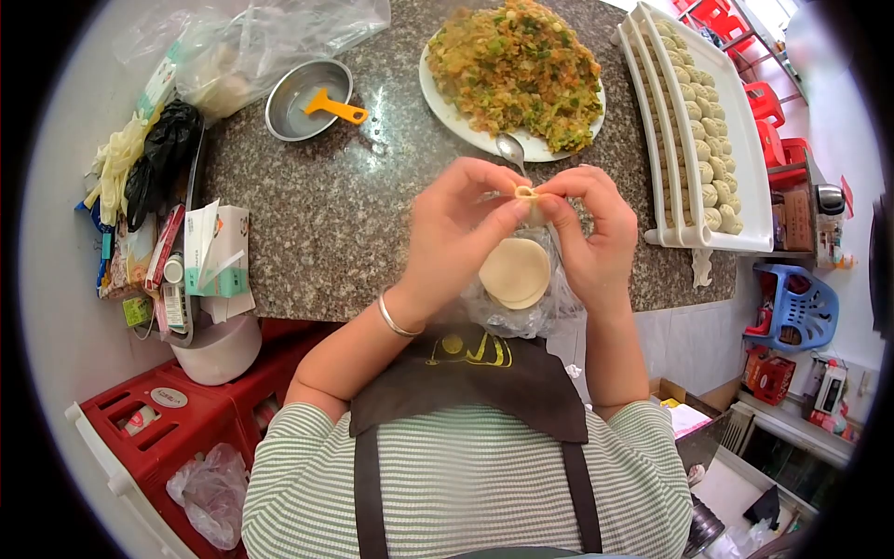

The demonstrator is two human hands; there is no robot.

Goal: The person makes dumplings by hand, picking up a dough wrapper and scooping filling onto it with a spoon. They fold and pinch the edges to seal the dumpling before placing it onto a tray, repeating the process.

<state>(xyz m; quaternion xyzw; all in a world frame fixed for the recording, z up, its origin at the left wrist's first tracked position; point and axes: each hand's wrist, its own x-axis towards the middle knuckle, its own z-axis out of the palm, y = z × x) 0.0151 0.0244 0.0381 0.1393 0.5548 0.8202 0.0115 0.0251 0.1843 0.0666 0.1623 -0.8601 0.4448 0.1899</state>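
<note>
desk (326,224): speckled granite | filling plate (447,107) at its far edge | dumpling tray (745,140) right of plate | left hand (456,233), right hand (587,233): both grips pinch one dumpling (527,194) before plate

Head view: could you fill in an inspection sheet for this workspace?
Surface: granite counter, speckled.
Job's things: dumpling pinched between both hands; wrappers stacked on plastic below; filling heaped on a plate, spoon at its edge; tray lined with dumplings.
Clutter: bowl with orange scraper, bags, gloves, small boxes.
Grippers: left hand and right hand, fingertips closed on the dumpling.
Cables: nothing seen.
Surroundings: red crates, blue basket.
</note>
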